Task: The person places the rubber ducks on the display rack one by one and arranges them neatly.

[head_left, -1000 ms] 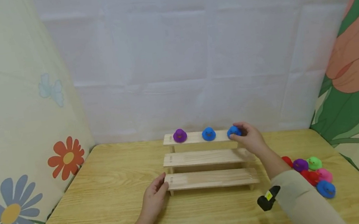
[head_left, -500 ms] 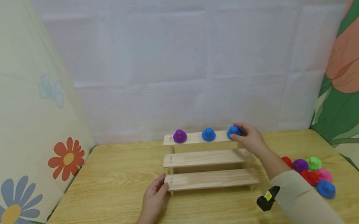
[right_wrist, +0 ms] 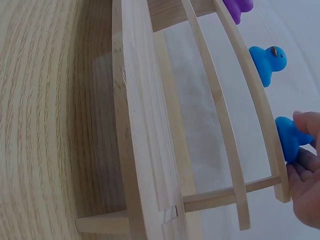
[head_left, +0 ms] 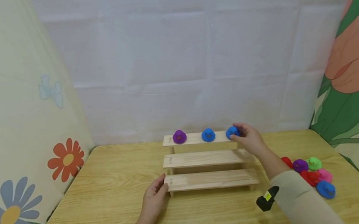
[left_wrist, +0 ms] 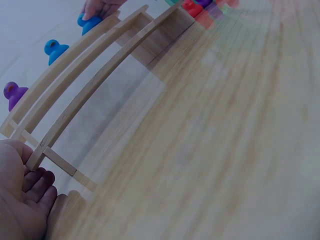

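Observation:
A three-step wooden rack (head_left: 205,157) stands on the table. On its top step sit a purple duck (head_left: 179,137), a blue duck (head_left: 208,135) and, at the right end, another blue duck (head_left: 232,132). My right hand (head_left: 251,141) pinches that right-end duck between thumb and fingers; in the right wrist view the duck (right_wrist: 288,138) rests against the top board. My left hand (head_left: 154,199) holds the left end of the lowest step, and in the left wrist view its thumb and curled fingers lie around the board's end (left_wrist: 36,159). The middle and lowest steps bear nothing.
Right of the rack, partly behind my right sleeve, lies a group of ducks: red (head_left: 310,177), purple (head_left: 300,165), green (head_left: 314,163), pink (head_left: 324,175) and blue (head_left: 325,189). A white cloth (head_left: 165,54) hangs behind the table (head_left: 102,196), with patterned panels at both sides.
The right-end blue duck has shifted very slightly left along the top step, with my right hand still pinching it. My left hand stays at the rack's end.

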Demonstrator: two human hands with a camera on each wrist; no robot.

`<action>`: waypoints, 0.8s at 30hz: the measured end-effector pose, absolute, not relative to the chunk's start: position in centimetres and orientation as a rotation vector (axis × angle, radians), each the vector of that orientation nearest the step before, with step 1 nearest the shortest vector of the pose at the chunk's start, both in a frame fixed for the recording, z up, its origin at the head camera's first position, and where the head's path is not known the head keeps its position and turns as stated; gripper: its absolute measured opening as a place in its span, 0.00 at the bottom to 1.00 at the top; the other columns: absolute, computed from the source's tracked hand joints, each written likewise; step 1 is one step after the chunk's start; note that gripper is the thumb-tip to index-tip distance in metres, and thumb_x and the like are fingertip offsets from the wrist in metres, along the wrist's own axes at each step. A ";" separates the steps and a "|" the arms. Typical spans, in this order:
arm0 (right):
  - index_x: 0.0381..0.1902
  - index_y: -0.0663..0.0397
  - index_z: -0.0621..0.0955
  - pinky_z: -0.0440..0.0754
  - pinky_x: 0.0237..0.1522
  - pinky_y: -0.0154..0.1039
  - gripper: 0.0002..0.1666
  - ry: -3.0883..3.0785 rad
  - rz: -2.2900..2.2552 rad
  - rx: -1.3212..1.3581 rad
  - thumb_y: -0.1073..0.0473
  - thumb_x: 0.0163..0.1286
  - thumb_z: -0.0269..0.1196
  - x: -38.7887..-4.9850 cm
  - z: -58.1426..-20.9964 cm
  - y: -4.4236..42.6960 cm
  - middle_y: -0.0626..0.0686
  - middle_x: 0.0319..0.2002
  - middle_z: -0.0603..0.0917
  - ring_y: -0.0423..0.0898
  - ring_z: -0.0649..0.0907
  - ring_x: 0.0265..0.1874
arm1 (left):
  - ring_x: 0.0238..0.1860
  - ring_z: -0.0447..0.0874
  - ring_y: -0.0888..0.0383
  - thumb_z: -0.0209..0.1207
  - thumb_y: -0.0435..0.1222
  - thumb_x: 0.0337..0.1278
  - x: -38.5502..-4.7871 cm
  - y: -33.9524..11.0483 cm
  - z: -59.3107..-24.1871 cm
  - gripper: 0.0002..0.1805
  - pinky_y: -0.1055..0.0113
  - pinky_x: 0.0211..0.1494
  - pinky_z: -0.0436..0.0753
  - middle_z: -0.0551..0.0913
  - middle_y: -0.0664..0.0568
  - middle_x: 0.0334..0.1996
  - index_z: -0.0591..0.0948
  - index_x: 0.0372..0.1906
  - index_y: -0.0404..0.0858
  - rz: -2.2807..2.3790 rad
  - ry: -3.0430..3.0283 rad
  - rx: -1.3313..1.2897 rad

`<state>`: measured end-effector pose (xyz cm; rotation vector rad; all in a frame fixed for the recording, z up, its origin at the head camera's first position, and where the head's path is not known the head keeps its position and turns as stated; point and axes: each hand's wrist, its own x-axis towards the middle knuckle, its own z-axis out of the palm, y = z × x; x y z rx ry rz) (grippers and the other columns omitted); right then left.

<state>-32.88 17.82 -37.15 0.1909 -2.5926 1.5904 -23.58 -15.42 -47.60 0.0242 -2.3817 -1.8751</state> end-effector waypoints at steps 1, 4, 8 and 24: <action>0.70 0.64 0.66 0.72 0.68 0.53 0.33 -2.597 1.585 0.194 0.60 0.72 0.60 -32.9 -37.2 17.8 0.66 0.69 0.69 0.62 0.71 0.68 | 0.68 0.69 0.44 0.50 0.34 0.72 -23.6 -15.4 -47.7 0.25 0.67 0.66 0.74 0.72 0.33 0.66 0.67 0.68 0.27 -1.876 -2.382 0.026; 0.71 0.65 0.65 0.72 0.69 0.53 0.33 -2.595 1.581 0.201 0.61 0.71 0.61 -32.9 -37.3 17.8 0.66 0.69 0.69 0.62 0.71 0.67 | 0.67 0.70 0.44 0.51 0.35 0.71 -23.6 -15.4 -47.8 0.25 0.67 0.66 0.74 0.72 0.34 0.66 0.68 0.68 0.27 -1.881 -2.371 0.021; 0.71 0.65 0.64 0.71 0.69 0.53 0.35 -2.589 1.591 0.204 0.62 0.70 0.61 -32.9 -37.4 17.8 0.67 0.70 0.67 0.63 0.70 0.68 | 0.64 0.74 0.46 0.52 0.37 0.71 -23.7 -15.5 -48.2 0.26 0.70 0.62 0.78 0.74 0.31 0.63 0.70 0.67 0.26 -1.835 -2.346 -0.031; 0.71 0.63 0.64 0.65 0.73 0.51 0.36 -2.520 1.675 0.150 0.63 0.69 0.62 -31.7 -37.2 18.3 0.66 0.72 0.64 0.61 0.64 0.72 | 0.68 0.69 0.44 0.51 0.33 0.71 -23.9 -15.3 -47.9 0.25 0.61 0.68 0.73 0.72 0.35 0.67 0.68 0.69 0.29 -1.894 -2.387 0.056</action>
